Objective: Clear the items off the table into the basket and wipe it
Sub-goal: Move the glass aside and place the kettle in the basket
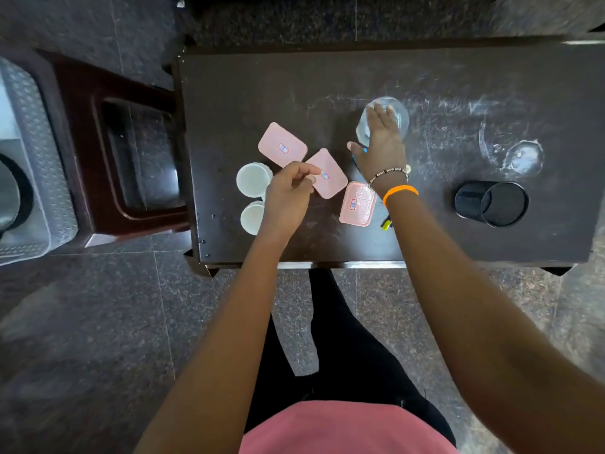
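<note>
On the dark table [458, 77] lie three pink lidded boxes: one at the far left [282, 144], one in the middle [329, 173], one nearer me [357, 204]. Two white cups [252, 178] [251, 217] stand at their left. My left hand [289, 191] hovers over the cups and the middle box, fingers curled, holding nothing. My right hand [381, 142] is spread with fingers apart over a clear glass bowl [397, 114]; a blue item peeks out under its palm. The grey basket [36, 132] sits at the far left on a brown stool.
A black mesh pen cup [491, 203] lies on its side at the right. A clear glass item [514, 149] lies beyond it. A small yellow and black object [386, 223] rests by my right wrist. The brown stool [131, 152] stands beside the table's left edge.
</note>
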Demonstrator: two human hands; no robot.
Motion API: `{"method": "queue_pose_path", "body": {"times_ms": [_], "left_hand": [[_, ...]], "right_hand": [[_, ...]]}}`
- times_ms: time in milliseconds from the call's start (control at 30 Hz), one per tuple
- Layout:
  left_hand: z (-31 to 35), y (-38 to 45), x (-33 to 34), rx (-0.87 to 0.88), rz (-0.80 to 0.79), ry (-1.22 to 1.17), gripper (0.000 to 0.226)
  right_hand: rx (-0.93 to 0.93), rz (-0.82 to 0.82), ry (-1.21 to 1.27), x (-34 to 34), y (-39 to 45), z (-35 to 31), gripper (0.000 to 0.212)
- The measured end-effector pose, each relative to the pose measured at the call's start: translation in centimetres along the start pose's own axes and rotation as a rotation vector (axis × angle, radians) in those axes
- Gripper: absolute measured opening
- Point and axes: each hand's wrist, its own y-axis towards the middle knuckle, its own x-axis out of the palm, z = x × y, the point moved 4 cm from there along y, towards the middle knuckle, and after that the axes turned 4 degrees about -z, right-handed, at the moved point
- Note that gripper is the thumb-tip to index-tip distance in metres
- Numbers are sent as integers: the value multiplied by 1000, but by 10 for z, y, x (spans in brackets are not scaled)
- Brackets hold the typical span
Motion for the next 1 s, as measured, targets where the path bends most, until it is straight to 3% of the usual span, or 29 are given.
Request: {"method": "queue_pose_path", "body": {"times_ms": [233,400,700,867,1000], "left_hand": [[-33,-36,-76,-3,121,-207,19],[-68,-59,-172,-2,310,-342,24],[-121,-76,-335,-45,576,-558,21],[-139,-63,-393,-83,564,-578,21],[-157,-49,-421,-124,488,-540,18]], "right_hand": [[-230,-49,157,35,-50,-97,33],[-409,-129,251,81,-80,-201,15],[-641,-234,217,171,-98,-387,20],[-803,-218,-226,227,-74,-474,41],[-748,-298,-639,275,-34,-505,41]]}}
